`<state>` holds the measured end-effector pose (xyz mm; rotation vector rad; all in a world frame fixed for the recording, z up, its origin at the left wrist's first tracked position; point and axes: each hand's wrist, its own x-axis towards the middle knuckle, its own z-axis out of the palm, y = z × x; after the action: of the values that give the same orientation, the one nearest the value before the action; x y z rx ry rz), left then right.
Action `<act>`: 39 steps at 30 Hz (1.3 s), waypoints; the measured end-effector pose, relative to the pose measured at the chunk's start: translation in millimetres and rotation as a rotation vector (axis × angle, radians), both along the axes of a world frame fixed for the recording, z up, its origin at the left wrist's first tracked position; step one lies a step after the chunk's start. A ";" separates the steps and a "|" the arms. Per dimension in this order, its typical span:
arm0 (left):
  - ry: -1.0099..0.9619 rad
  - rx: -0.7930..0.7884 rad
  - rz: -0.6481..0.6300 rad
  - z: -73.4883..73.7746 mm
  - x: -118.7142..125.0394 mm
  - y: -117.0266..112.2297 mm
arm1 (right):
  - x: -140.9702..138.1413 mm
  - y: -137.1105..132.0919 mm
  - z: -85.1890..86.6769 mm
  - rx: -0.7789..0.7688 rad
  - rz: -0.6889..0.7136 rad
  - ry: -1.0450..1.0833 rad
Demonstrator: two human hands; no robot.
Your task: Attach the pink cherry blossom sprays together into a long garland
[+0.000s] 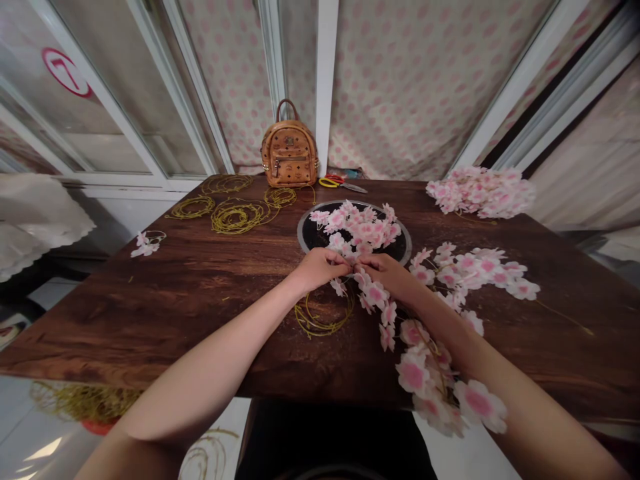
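Note:
My left hand (pixel 327 265) and my right hand (pixel 379 268) meet at the middle of the table, fingers pinched close together on a garland of artificial blossoms (pixel 374 292). The flowers are white with pink centres, strung along a thin stem. From my hands the garland runs down past my right forearm and over the table's front edge. A pile of the same blossoms (pixel 367 227) lies beyond my fingers, on a round black inset with a grey rim (pixel 303 243). Below my hands rests a coil of yellow-green stem (pixel 324 327). My fingers hide the exact spot they pinch.
Several stem coils (pixel 237 217) lie at the back left, near a brown mini backpack (pixel 290 155) and scissors (pixel 345 183). More blossom strands (pixel 480 267) spread at right, with a bunch (pixel 483 191) behind them. A small flower sprig (pixel 147 244) sits far left.

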<state>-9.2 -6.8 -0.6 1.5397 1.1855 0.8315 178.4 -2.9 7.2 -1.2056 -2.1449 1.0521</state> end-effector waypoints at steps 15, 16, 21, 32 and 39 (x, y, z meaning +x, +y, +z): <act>0.117 0.066 -0.063 -2.8 -1.7 0.9 | 3.0 5.5 -5.2 0.056 0.131 -0.081; 0.128 0.075 -0.065 -3.6 -1.8 1.3 | 3.2 5.4 -5.1 0.053 0.134 -0.087; 0.139 0.092 -0.059 -7.1 -1.6 3.0 | 2.9 4.2 -2.8 0.051 0.152 -0.122; -0.006 0.074 0.000 -2.4 1.4 1.6 | 8.7 3.0 9.3 0.017 0.103 -0.154; 0.003 0.131 -0.021 -8.1 1.1 1.6 | 8.1 -4.1 10.2 0.173 0.105 -0.182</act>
<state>-8.0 -5.3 -8.7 1.6566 1.1339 0.9086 186.5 -7.0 17.4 -1.1561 -2.4060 0.8042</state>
